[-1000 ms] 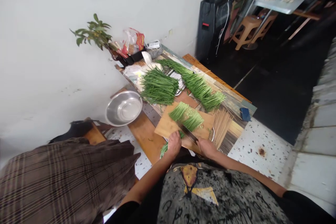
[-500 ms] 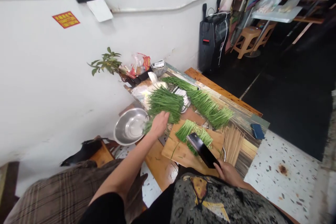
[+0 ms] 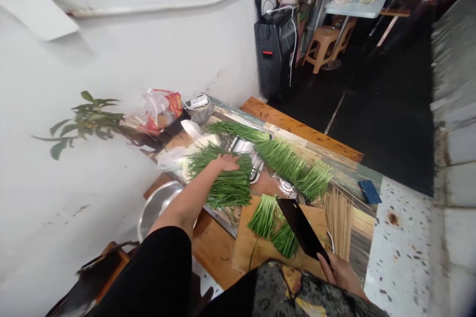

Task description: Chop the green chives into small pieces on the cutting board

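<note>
I count one cleaver, one cutting board and, on that board, two cut bunches of greens. I further record one metal bowl, one black speaker and two microphones.

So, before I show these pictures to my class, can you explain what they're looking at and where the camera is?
There is no machine here, just a person's two bare hands. Every picture comes from one camera worn on the head, looking forward and down. The left hand lies, fingers spread, on a pile of long greens. The right hand holds a dark cleaver by its handle, over a cutting board with two bunches of shorter greens. More greens and thin sticks lie on the table.
</note>
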Motion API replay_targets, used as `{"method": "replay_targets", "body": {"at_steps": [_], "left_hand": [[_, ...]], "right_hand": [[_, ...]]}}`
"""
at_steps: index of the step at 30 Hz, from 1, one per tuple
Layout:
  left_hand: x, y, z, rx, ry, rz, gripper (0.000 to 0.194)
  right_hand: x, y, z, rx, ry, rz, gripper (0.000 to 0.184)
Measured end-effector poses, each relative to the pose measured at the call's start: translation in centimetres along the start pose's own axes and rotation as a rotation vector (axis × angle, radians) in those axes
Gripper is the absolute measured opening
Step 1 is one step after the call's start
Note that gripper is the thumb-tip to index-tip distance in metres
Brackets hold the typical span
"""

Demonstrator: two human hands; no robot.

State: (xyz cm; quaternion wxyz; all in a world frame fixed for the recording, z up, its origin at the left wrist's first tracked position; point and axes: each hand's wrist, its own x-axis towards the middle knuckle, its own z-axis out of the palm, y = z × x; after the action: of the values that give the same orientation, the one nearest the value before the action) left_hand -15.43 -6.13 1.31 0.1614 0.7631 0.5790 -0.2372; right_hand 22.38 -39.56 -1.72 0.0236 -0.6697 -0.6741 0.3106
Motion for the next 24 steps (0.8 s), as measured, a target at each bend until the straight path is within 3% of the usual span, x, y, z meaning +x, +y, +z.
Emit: {"method": "replay_targets", "body": {"at_steps": [4,6,7,8,9,11,14,16,18,20,24], "left_hand": [[0.3,0.3,-1.4,-0.017,-0.056,-0.007,0.061],[-1.3,2.6,-1.7,-0.017,0.039,0.027,0.067],[-2.6,4.5,-1.4,-0.039,0.204,0.061,0.064],[-4.3,6.8,-0.7,-0.073,0.301,0.114,0.059],[-6.3,9.5,0.4,-0.116,0.316,0.181,0.055],[-10.3,15.2,3.7,-0.203,0.240,0.271,0.058],[-14.6,22.7,10.0,-0.276,0.181,0.232,0.086],[-15.4,26.2,13.5,-0.299,0.184,0.140,0.094],[-15.2,28.3,15.7,-0.302,0.205,0.041,0.093],[-14.7,29.4,16.6,-0.311,0.221,-0.033,0.087],[-15.1,29.1,15.6,-0.385,0.243,-0.107,0.084]], "right_hand": [[-0.8,-0.6,-2.1,0.185,0.075,0.166,0.040],[-0.9,-0.3,-3.2,0.144,0.137,0.264,0.044],[-0.9,0.1,-3.8,0.128,0.162,0.302,0.046],[-0.8,0.6,-4.2,0.122,0.181,0.330,0.047],[-0.8,1.1,-4.7,0.123,0.197,0.351,0.048],[-0.8,2.3,-5.4,0.131,0.216,0.364,0.048],[-1.0,3.9,-6.2,0.126,0.238,0.328,0.046],[-1.4,4.9,-6.5,0.119,0.239,0.287,0.044],[-1.9,6.0,-6.6,0.119,0.233,0.242,0.042],[-2.5,7.2,-6.4,0.114,0.233,0.202,0.040],[-3.5,9.2,-6.1,0.095,0.268,0.128,0.040]]}}
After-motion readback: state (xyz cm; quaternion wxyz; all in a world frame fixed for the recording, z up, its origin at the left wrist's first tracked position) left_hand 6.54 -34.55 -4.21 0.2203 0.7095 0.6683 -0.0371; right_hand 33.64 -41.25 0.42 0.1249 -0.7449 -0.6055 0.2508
